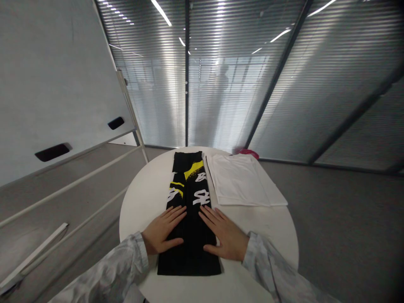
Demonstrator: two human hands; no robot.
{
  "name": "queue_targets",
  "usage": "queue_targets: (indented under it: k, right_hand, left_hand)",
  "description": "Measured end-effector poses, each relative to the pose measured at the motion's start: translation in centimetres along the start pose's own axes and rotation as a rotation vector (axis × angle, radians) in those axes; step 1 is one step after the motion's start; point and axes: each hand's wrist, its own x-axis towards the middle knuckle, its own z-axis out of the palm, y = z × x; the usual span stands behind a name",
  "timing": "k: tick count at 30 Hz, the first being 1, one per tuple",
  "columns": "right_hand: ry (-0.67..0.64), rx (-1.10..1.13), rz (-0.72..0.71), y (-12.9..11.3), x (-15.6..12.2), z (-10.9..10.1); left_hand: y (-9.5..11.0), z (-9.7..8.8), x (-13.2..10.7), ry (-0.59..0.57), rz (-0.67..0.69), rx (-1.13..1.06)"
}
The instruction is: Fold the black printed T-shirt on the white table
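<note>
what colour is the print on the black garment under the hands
Yellow and white print on the black garment, seen in the head view.

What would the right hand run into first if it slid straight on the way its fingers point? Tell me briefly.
The right hand lies flat on the folded black garment, fingers aimed up and left. Sliding on, it would probably first meet the left hand's fingertips, close ahead across the cloth, then the white lettering.

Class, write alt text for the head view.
Both hands, left hand and right hand, lie flat on a folded black garment with yellow and white print, on a round white table. A folded white garment lies beside it.
</note>
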Motion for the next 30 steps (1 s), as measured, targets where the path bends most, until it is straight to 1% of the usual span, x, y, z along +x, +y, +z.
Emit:
queue_targets:
  k: [2, 3, 5, 7, 8, 11, 13, 15, 18, 20, 23, 27, 30]
  right_hand:
    - [0.034, -0.004, -0.008, -0.1, 0.0, -0.2]
    - [0.053, -0.01, -0.007, -0.2, 0.1, -0.4]
    - [0.114, -0.021, 0.006, 0.0, 0.7, -0.9]
    - [0.201, -0.025, 0.034, 0.7, 2.2, -1.7]
    - [0.251, -0.024, 0.055, 1.3, 3.3, -2.2]
    - [0.385, -0.028, 0.162, 4.3, 7.7, -4.1]
    - [0.405, -0.062, 0.294, 6.9, 11.2, -5.6]
    - [0.34, -0.116, 0.463, 9.4, 14.6, -6.9]
    - [0.302, -0.154, 0.566, 12.5, 18.6, -8.3]
    - [0.295, -0.176, 0.602, 14.1, 20.4, -8.6]
    - [0.291, -0.215, 0.659, 16.0, 22.2, -8.5]
    - [0.304, -0.249, 0.707, 17.9, 24.3, -7.8]
    - [0.315, -0.26, 0.717, 18.7, 25.4, -7.2]
  left_hand:
    - [-0.7, -0.3, -0.5, -0.019, 0.006, 0.042]
    - [-1.0, -0.4, -0.6, -0.005, 0.005, 0.044]
    - [-1.6, -0.8, -0.4, 0.076, -0.041, 0.028]
    - [-2.9, -1.4, 0.6, 0.192, -0.16, -0.001]
    - [-3.9, -1.8, 1.5, 0.251, -0.24, -0.015]
    - [-8.0, -3.4, 5.1, 0.403, -0.481, -0.042]
    - [-11.3, -4.5, 8.0, 0.45, -0.626, -0.05]
    - [-14.4, -5.6, 10.6, 0.464, -0.822, -0.05]
    - [-18.0, -6.6, 13.7, 0.485, -0.953, -0.027]
    - [-19.6, -6.9, 15.2, 0.498, -0.992, -0.006]
    - [-21.4, -6.8, 17.0, 0.495, -1.016, 0.011]
    - [-23.0, -6.5, 19.2, 0.467, -1.006, 0.03]
    - [-23.9, -6.5, 20.2, 0.442, -0.993, 0.063]
